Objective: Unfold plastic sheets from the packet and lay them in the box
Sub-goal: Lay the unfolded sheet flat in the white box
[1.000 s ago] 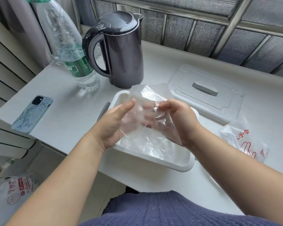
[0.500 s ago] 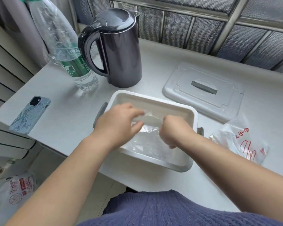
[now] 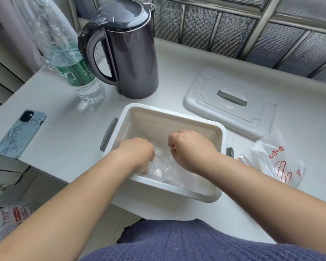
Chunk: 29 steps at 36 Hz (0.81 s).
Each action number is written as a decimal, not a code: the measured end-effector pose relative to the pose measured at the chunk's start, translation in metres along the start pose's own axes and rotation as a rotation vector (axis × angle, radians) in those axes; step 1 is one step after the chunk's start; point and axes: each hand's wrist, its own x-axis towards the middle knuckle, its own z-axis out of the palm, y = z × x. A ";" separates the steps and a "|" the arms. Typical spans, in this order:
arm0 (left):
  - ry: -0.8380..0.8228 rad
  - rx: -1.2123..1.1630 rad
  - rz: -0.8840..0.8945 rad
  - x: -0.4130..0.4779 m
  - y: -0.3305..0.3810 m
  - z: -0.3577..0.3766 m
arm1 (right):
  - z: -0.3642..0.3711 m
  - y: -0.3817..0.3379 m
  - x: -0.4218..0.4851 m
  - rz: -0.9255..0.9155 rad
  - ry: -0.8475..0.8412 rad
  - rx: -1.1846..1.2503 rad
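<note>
While both your hands are down inside the white rectangular plastic box (image 3: 177,113), a clear crinkled plastic sheet (image 3: 169,172) lies on its floor beneath them. Your left hand (image 3: 137,155): fingers hidden, grip unreadable. Your right hand (image 3: 190,149): fingers curled, apparently pinching the sheet. The white red-printed packet (image 3: 271,162) sits on the table (image 3: 64,102) just right of the box, contents unreadable. Judgement: laying is under way, and more sheets are likely left.
</note>
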 end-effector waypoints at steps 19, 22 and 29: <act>-0.058 0.007 0.047 0.010 0.000 0.006 | 0.027 0.004 0.017 0.119 -0.593 -0.174; -0.020 -0.042 0.029 0.009 -0.002 0.002 | 0.020 0.002 0.013 0.096 -0.546 -0.162; 0.266 -0.264 0.038 -0.018 0.001 -0.020 | -0.014 0.019 -0.008 0.164 0.035 0.178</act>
